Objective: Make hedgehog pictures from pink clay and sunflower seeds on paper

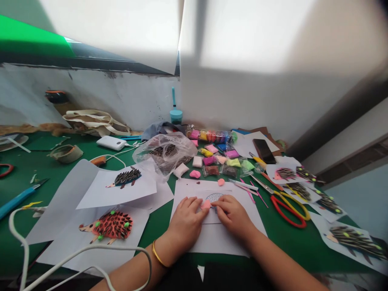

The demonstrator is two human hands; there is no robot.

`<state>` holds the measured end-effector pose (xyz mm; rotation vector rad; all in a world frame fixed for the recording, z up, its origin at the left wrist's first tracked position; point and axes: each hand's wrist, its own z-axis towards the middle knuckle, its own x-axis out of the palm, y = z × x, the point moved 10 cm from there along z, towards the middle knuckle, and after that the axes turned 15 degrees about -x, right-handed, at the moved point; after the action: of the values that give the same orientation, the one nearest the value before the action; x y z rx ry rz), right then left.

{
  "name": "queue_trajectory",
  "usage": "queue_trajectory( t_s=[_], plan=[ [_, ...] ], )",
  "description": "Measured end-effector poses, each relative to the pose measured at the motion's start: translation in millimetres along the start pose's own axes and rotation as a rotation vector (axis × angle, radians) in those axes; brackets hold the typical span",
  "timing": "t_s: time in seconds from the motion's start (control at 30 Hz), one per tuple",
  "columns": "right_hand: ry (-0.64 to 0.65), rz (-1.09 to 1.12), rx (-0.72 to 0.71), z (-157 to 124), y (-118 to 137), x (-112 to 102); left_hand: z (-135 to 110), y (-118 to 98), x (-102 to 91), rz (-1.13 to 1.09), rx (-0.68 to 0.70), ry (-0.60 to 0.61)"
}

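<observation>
My left hand [186, 220] and my right hand [232, 214] rest on a white sheet [212, 238] with a printed hedgehog outline [214, 197]. Both hands pinch a small lump of pink clay [206, 204] between their fingertips, pressing it onto the outline's left side. A gold bangle sits on my left wrist. Further pink clay lumps [195, 174] lie just beyond the sheet.
Finished seed hedgehogs on paper lie left [110, 225] and right [354, 240]. Red and yellow scissors [287, 204], small bags of coloured clay [224, 161], a plastic bag of seeds [166, 151], a black phone [264, 150], a power bank [111, 142] and a white cable [75, 254] crowd the green table [157, 222].
</observation>
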<state>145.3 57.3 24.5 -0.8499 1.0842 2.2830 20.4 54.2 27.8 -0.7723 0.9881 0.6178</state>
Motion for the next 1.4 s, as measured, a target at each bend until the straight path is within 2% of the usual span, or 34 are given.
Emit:
queue_trajectory(
  t_s=[0.2, 0.27, 0.33, 0.43, 0.5, 0.57, 0.63, 0.7, 0.87, 0.97, 1.1, 1.27, 1.33, 1.4],
  plan=[
    [-0.007, 0.066, 0.043, -0.7, -6.1, -0.9, -1.9, 0.8, 4.3, 0.003, 0.016, 0.026],
    [-0.005, 0.088, 0.048, -1.3, -10.7, -7.5, -2.5, 1.4, 5.7, 0.002, 0.018, 0.034],
    [-0.011, 0.039, 0.071, -3.9, -20.5, -23.9, -2.9, 2.1, 6.2, -0.005, 0.019, 0.039],
    [-0.019, -0.217, 0.208, -16.3, -48.0, -64.9, -3.0, 2.8, 5.8, -0.02, 0.018, 0.048],
    [0.032, -0.423, 0.337, -29.3, -67.3, -90.1, -2.8, 3.2, 5.2, -0.027, 0.013, 0.053],
    [0.134, -0.55, 0.44, -42.1, -82.3, -102.2, -2.4, 3.4, 4.8, -0.03, 0.006, 0.06],
    [0.235, -0.611, 0.5, -51.3, -91.1, -102.7, -2.0, 3.3, 4.9, -0.032, -0.003, 0.068],
    [0.309, -0.656, 0.503, -53.6, -93.2, -96.7, -1.8, 3.4, 5.4, -0.036, -0.009, 0.076],
    [0.498, -0.785, 0.508, -46.4, -97.9, -81.6, -0.7, 6.2, 4.5, -0.086, -0.03, 0.094],
    [0.582, -0.806, 0.534, -41.7, -102.2, -79.3, 2.9, 13.6, 2.2, -0.162, -0.098, 0.122],
    [0.605, -0.789, 0.544, -39.2, -102.3, -84.4, 5.8, 17.9, 0.0, -0.223, -0.152, 0.163],
    [0.626, -0.751, 0.588, -53.1, -100.2, -105.7, 1.1, 7.8, -1.5, -0.106, -0.065, 0.109],
    [0.587, -0.681, 0.592, -57.8, -96.7, -116.5, -1.9, 5.4, -0.6, -0.048, -0.038, 0.071],
    [0.494, -0.581, 0.557, -56.8, -88.9, -127.1, -4.6, 4.9, 0.7, -0.011, -0.028, 0.043]
  ],
)
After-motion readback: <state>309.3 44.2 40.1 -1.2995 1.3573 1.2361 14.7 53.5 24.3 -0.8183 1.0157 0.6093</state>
